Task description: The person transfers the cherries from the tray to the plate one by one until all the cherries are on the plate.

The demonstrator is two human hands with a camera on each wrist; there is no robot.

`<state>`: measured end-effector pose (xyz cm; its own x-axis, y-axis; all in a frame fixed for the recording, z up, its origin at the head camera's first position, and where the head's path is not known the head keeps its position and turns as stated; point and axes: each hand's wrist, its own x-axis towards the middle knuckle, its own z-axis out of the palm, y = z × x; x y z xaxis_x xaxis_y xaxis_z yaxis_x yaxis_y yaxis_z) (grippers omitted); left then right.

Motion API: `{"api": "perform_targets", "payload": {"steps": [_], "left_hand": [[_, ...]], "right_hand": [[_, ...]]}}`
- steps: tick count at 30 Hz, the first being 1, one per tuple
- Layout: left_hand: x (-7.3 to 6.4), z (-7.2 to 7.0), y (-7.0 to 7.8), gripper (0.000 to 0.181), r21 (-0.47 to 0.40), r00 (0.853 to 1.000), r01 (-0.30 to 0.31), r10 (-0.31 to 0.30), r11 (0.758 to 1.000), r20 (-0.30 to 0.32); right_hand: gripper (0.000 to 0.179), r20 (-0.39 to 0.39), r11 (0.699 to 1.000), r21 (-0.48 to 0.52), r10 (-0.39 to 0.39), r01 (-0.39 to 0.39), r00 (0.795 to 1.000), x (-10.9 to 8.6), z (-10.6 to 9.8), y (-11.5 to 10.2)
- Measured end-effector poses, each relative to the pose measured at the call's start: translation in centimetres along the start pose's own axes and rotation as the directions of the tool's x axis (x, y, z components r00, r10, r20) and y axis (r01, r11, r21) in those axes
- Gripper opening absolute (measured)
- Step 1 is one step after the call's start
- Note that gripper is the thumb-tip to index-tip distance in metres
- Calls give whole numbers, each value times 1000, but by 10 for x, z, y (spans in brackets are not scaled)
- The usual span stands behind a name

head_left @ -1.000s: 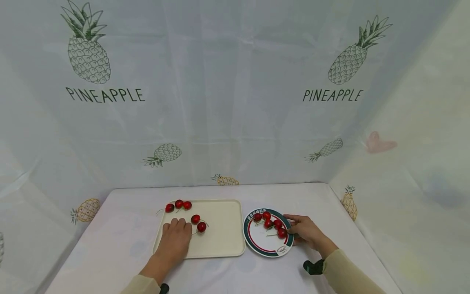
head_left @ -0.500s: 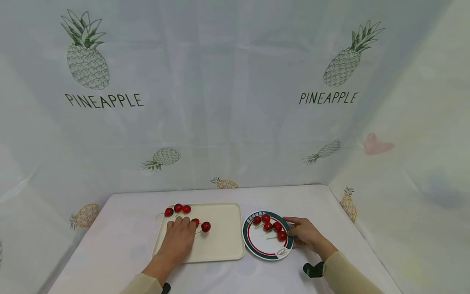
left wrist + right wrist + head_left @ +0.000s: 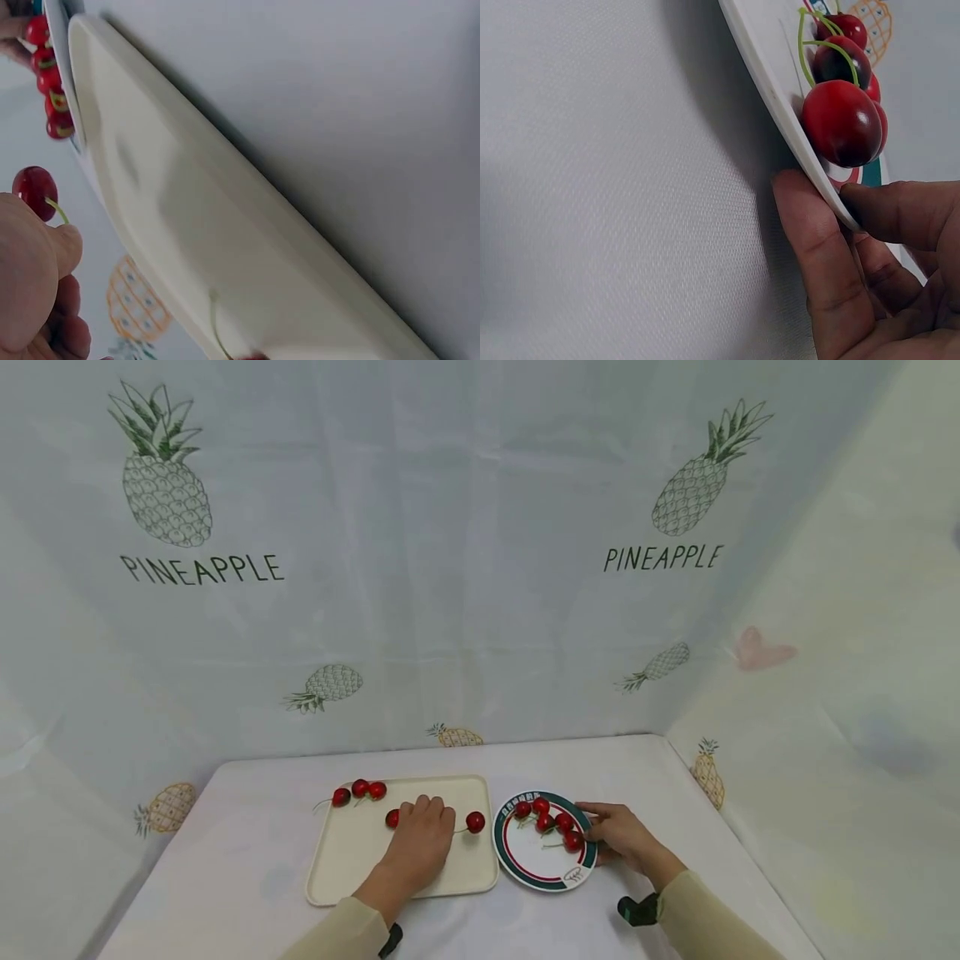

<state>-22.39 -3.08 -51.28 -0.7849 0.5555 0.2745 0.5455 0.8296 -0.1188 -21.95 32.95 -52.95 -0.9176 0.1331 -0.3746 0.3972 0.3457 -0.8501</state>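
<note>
My left hand [image 3: 422, 839] pinches a cherry [image 3: 475, 822] by its stem above the right part of the cream tray [image 3: 345, 860]. In the left wrist view the dark red cherry [image 3: 35, 193] hangs beyond the thumb, clear of the tray. Another cherry [image 3: 392, 818] on the tray is partly covered by the left hand. My right hand [image 3: 621, 837] grips the right rim of a white plate [image 3: 536, 864] with a green and red border. In the right wrist view the thumb lies over the rim and fingers under it. Several cherries [image 3: 841, 124] lie on the plate.
Three cherries [image 3: 360, 788] lie at the tray's back left corner. Tray and plate stand side by side on a white-clothed table [image 3: 255, 843]. A pineapple-print curtain [image 3: 465, 610] hangs behind and at the sides.
The left hand has moved right over the tray from its left side, carrying the cherry by its stem. The right hand and the plate have stayed in place.
</note>
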Motion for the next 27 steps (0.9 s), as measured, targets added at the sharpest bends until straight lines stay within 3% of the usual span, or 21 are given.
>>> {"api": "perform_targets", "payload": {"steps": [7, 11, 18, 27], "left_hand": [[27, 6, 30, 9, 37, 997, -69, 70, 997, -18], [39, 11, 43, 12, 50, 996, -91, 91, 995, 13], [55, 17, 59, 15, 68, 997, -59, 55, 996, 50], [63, 23, 69, 18, 63, 992, -48, 40, 997, 122]], "right_hand": [[58, 0, 1000, -2, -5, 5, 1000, -2, -1, -1], [59, 6, 1000, 1, -9, 9, 1000, -4, -1, -1], [59, 3, 1000, 0, -20, 20, 1000, -4, -2, 0], [57, -11, 1000, 0, -10, 10, 1000, -1, 0, 4]]}}
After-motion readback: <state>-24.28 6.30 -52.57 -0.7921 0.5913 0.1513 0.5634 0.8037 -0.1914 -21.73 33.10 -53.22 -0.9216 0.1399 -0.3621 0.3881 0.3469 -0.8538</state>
